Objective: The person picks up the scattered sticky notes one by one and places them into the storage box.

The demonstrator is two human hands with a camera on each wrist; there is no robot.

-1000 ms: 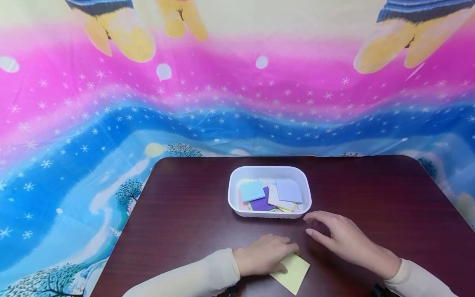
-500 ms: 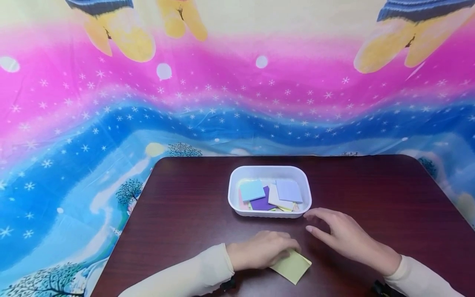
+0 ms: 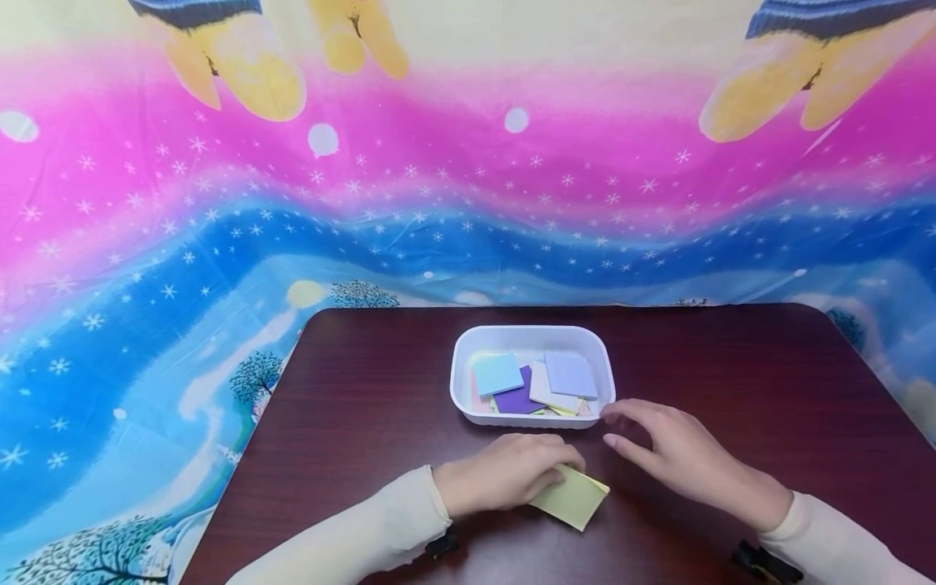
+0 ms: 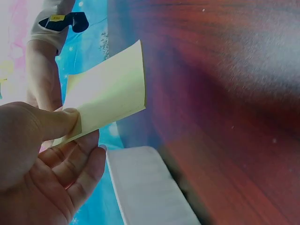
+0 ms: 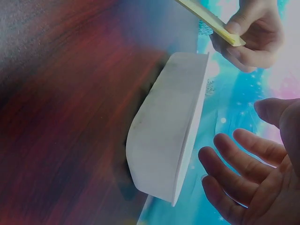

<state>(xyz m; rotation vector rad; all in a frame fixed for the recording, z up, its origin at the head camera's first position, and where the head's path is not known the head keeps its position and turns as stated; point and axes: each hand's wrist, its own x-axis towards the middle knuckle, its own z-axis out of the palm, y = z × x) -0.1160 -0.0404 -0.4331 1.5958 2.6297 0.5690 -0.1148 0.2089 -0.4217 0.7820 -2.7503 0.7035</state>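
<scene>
My left hand (image 3: 504, 473) pinches a yellow sticky note pad (image 3: 574, 500) by one edge, thumb on one face and fingers behind. The left wrist view shows the yellow pad (image 4: 112, 89) tilted, raised over the table. In the right wrist view its thin edge (image 5: 211, 21) shows, with a sheet slightly parted at a corner. My right hand (image 3: 683, 451) holds nothing; its fingers are relaxed, fingertips right at the front right corner of a white plastic tray (image 3: 526, 421). In the tray lie a light blue pad (image 3: 499, 374), a purple one (image 3: 522, 396) and a lavender one (image 3: 572, 375).
A white pad (image 3: 548, 394) and a bit of pink paper (image 3: 478, 398) also lie in the tray. The dark wooden table (image 3: 366, 390) reaches back to a colourful printed cloth (image 3: 439, 179) hanging behind it.
My left hand has lifted the yellow pad off the table and moved it forward, towards the tray. The right hand has hardly moved, and the tray stays in place.
</scene>
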